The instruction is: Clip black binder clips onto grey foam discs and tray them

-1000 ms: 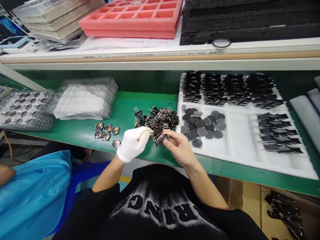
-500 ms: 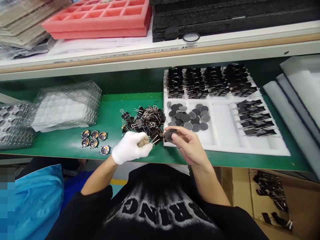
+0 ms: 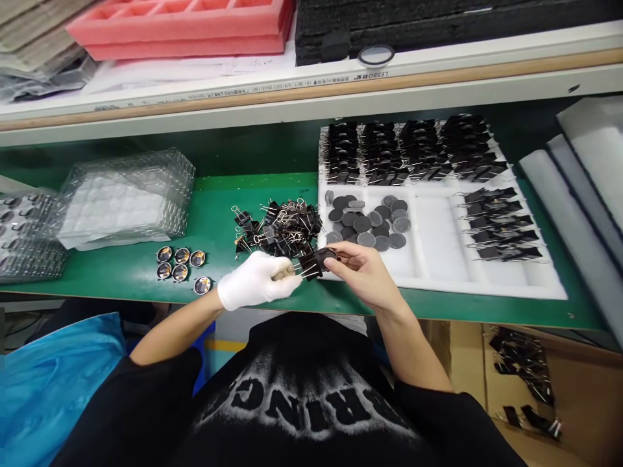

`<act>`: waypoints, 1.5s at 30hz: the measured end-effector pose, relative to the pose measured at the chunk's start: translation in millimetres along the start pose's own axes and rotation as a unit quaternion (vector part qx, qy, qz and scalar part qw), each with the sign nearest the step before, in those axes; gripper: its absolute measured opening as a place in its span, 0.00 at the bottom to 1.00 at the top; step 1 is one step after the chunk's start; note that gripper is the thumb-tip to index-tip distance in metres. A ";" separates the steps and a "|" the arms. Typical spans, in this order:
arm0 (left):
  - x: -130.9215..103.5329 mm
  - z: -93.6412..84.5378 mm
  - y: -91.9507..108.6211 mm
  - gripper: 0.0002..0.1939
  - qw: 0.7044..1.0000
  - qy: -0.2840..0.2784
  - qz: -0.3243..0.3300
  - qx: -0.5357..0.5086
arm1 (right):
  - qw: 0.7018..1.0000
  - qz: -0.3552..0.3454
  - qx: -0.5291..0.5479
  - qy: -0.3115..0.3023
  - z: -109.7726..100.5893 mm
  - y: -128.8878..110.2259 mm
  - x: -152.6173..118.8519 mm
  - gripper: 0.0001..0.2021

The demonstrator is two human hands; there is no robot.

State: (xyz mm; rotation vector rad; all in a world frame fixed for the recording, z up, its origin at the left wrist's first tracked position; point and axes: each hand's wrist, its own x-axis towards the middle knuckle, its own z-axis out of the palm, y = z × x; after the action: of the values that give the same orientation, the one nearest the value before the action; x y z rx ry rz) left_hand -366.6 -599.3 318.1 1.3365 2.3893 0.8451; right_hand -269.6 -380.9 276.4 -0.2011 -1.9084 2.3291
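Fingers (image 3: 292,284) of the gloved left hand (image 3: 250,279) are closed around the wire handles of a black clip (image 3: 310,264), while the bare right hand (image 3: 364,271) pinches a dark disc (image 3: 325,257), perhaps more than one stacked together. Clip and disc meet between the hands, above the bench (image 3: 257,185) near its front edge and beside the near left corner of the white tray (image 3: 433,243); whether the clip bites on the disc cannot be told. Judging by its look, the clip should be light but stiffly sprung, so the ends of its handles are the place to squeeze. The disc seems light, rigid and possibly slippery; its rim offers the safest hold, and its faces could scratch. Half a second ago a narrow gap parted clip and disc; now it has closed, with the hands nearer each other. The loose clips (image 3: 287,227) and loose discs (image 3: 363,224) lie much as they did.
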 end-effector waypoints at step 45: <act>1.6 -29.0 2.0 0.21 0.995 0.077 0.005 0.065 | 0.993 -0.080 -0.032 -0.085 27.9 10.4 -1.9 0.11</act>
State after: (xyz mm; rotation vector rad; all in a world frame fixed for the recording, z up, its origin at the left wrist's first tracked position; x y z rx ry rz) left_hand -380.6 -607.5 342.4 1.3790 2.5984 0.8360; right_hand -272.9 -410.2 271.7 0.1428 -1.9940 2.2461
